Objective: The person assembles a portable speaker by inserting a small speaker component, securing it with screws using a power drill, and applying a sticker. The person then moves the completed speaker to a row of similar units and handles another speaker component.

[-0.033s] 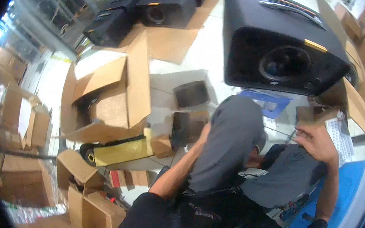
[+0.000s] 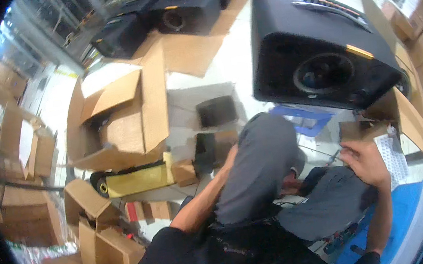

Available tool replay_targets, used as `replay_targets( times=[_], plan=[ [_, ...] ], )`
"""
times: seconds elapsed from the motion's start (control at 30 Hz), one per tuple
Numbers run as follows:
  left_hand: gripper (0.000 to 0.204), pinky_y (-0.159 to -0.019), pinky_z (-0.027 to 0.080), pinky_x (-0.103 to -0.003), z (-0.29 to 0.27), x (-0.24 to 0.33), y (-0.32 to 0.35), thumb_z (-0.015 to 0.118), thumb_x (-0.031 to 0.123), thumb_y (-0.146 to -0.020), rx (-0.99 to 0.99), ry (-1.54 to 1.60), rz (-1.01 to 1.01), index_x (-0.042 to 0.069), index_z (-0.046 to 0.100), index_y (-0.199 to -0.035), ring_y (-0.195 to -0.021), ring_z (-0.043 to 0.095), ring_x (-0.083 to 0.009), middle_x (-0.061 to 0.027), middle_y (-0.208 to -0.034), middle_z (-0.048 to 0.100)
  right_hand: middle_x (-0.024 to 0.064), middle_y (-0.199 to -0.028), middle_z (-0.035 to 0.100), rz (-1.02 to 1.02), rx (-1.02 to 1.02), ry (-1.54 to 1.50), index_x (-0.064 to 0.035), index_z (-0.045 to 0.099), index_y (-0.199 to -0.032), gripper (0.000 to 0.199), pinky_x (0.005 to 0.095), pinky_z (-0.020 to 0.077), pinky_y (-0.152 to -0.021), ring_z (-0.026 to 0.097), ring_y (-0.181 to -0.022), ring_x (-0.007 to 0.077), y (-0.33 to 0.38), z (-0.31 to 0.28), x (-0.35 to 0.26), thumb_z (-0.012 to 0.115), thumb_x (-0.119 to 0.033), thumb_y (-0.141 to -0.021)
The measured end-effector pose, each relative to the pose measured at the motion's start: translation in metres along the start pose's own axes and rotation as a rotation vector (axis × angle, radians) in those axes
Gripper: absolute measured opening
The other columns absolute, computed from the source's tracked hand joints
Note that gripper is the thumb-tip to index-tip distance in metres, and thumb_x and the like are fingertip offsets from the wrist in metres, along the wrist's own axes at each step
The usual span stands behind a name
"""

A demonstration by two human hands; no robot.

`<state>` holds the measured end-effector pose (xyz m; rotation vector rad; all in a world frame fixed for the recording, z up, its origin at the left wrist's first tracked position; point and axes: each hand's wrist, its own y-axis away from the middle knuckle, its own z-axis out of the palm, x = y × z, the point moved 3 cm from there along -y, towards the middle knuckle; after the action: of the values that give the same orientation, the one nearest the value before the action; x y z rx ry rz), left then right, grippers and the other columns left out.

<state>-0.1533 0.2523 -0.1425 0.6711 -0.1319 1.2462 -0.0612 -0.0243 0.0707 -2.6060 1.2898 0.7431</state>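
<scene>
At near right, my right hand (image 2: 367, 162) half-curls, hold unclear, perhaps propped by my leg (image 2: 329, 204); my knee (image 2: 270, 133) hides my left hand's grip

Speaker (image 2: 315, 36): matt blk shell; badge (image 2: 359, 51) shiny, metallic-look. Carton (image 2: 155, 104): matt brn cardbd. Floor (image 2: 242, 37): glossy wht tile. Trousers (image 2: 256, 160) & shirt (image 2: 194, 256): matt cloth. Sheet (image 2: 393, 163): wht, paper-like. Blue panel (image 2: 403, 209): smooth, plastic-look.
</scene>
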Motion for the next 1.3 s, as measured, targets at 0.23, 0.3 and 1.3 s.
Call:
replay_targets(
  times=[0.23,0.3,1.3],
  plan=[
    [0.069,-0.099,0.045,-0.033,-0.032,0.003,0.002,0.056,0.054,-0.097,0.21,0.103,-0.053,-0.006,0.059,-0.13,-0.11,0.063,-0.0246,-0.0133,-0.125,0.065,0.0155,-0.084,0.072,-0.164,0.504,-0.001,0.0045,0.072,-0.095,0.019,0.0306,0.0533,-0.073,0.069,-0.075,0.0202,-0.051,-0.108,-0.016,0.069,-0.013,-0.089],
    [0.069,-0.099,0.045,-0.033,-0.031,0.02,0.008,0.056,0.054,-0.097,0.313,0.114,-0.038,-0.006,0.058,-0.131,-0.11,0.063,-0.0248,-0.0134,-0.126,0.064,0.0172,-0.087,0.072,-0.178,0.517,0.086,0.0048,0.072,-0.095,0.023,0.032,0.0534,-0.075,0.07,-0.078,0.0236,-0.091,-0.134,-0.018,0.069,-0.017,-0.09],
    [0.029,-0.096,0.048,-0.045,0.09,0.197,0.004,0.061,0.021,-0.09,0.17,-1.631,0.229,-0.002,0.068,-0.107,-0.11,0.061,-0.0366,-0.019,-0.111,0.068,0.0137,-0.082,0.053,-0.388,0.193,0.143,-0.001,0.056,-0.093,0.052,0.0439,0.0433,-0.069,0.052,-0.075,0.0324,-0.254,-0.138,0.038,0.084,-0.04,-0.072]
  ],
)
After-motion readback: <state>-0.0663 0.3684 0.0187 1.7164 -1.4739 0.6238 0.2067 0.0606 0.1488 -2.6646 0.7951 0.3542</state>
